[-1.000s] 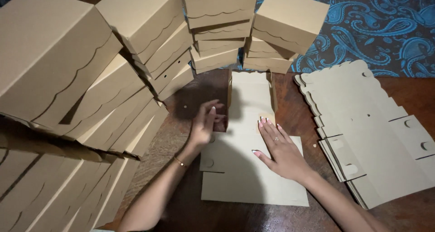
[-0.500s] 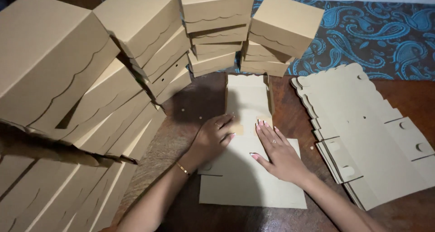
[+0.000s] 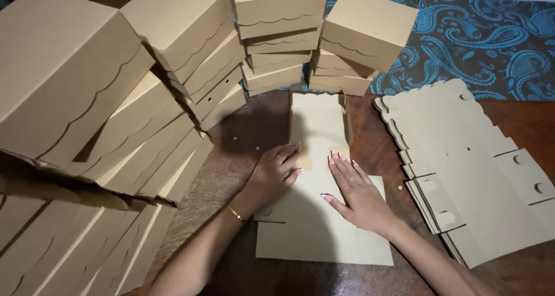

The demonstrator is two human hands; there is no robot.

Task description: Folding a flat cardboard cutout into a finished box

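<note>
Pressing flat on an unfolded cardboard box blank (image 3: 324, 226) in the middle of a dark wooden desk (image 3: 243, 134). Left hand (image 3: 272, 177) palm down on the blank's left edge, fingers (image 3: 289, 157) held close together and pointing up and to the right, pinching nothing; gold bracelet (image 3: 235, 213) on that wrist. Right hand (image 3: 358, 192) palm down just beside it, nearly touching at the fingertips, fingers (image 3: 341, 163) slightly spread with thumb out to the left, also pinching nothing; ring on one finger, nails painted pale pink. Far part of the blank folded partly up, with two narrow side flaps (image 3: 345, 119) standing on edge, near part lying flat with a slit cut into its left side.

To the right, well apart from the hands, a stack of flat die-cut blanks (image 3: 462, 157) with scalloped edges and round holes, fanned slightly at its left edge. Behind the blank, short piles of finished brown boxes (image 3: 280, 36) with scalloped lids, one tilted box (image 3: 367, 27) on top at the right. Along the left, larger leaning rows of the same boxes (image 3: 87, 99), tipped toward the camera. Blue paisley cloth (image 3: 480, 36) along the far right of the desk.
</note>
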